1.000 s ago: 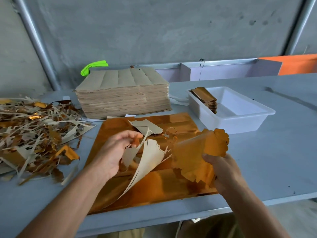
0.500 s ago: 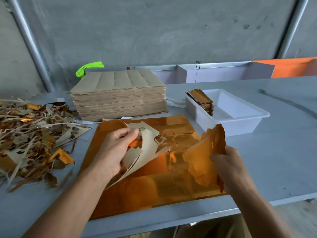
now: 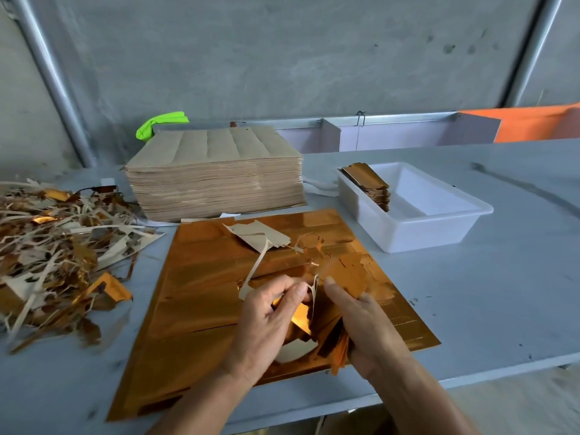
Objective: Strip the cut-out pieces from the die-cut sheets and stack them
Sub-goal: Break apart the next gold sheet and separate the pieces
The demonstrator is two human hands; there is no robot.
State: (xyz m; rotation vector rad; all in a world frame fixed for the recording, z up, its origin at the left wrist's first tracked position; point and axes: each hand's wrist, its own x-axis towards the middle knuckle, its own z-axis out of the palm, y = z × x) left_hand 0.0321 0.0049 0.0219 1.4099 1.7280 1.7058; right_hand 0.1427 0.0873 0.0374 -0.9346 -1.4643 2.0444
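Spanning grey table, concrete wall

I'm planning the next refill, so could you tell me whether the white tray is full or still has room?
Mostly empty: the white tray holds only one stack of gold pieces at its left end.

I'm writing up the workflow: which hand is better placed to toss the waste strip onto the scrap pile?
Left. The left hand already pinches the waste strip, and the scrap pile lies on its side; the right hand holds the stripped pieces.

Both hands gripping gold cut-outs, over foil sheet, grey table
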